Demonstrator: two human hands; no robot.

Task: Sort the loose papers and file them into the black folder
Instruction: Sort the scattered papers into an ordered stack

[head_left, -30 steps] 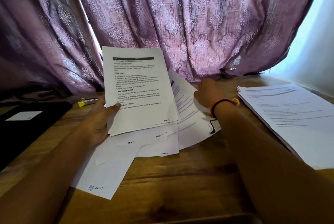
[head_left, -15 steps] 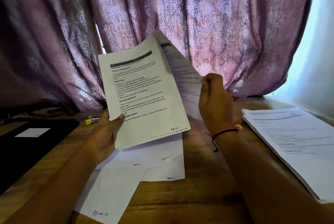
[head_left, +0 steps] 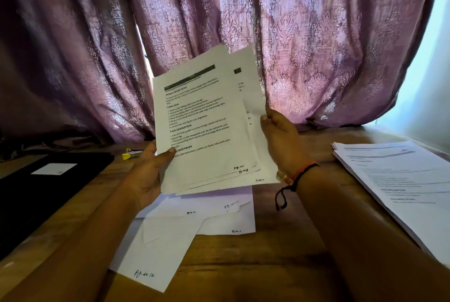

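The fanned sheaf (head_left: pixel 207 131) is gripped by the left hand (head_left: pixel 146 175) and the right hand (head_left: pixel 282 141), and its misaligned sheets could be dropped or misordered.

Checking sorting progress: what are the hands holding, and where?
A fanned sheaf of printed pages: the left hand grips its lower left edge, the right hand pinches its right edge.
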